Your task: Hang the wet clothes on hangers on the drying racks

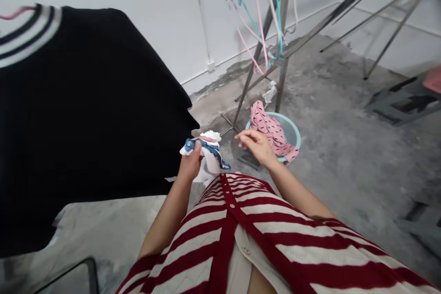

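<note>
My left hand is closed around a small white garment with blue and red trim, held in front of my red-and-white striped top. My right hand hovers just to the right of it, fingers loosely curled and apart, holding nothing. A large black garment with white-striped collar hangs at the left, close to my left hand. Beyond my right hand a light blue basin sits on the concrete floor with a pink patterned cloth draped over its rim.
A metal drying rack stands behind the basin with several pink, blue and white wire hangers on it. More metal frame legs cross at the upper right. A dark pallet-like object lies at the right.
</note>
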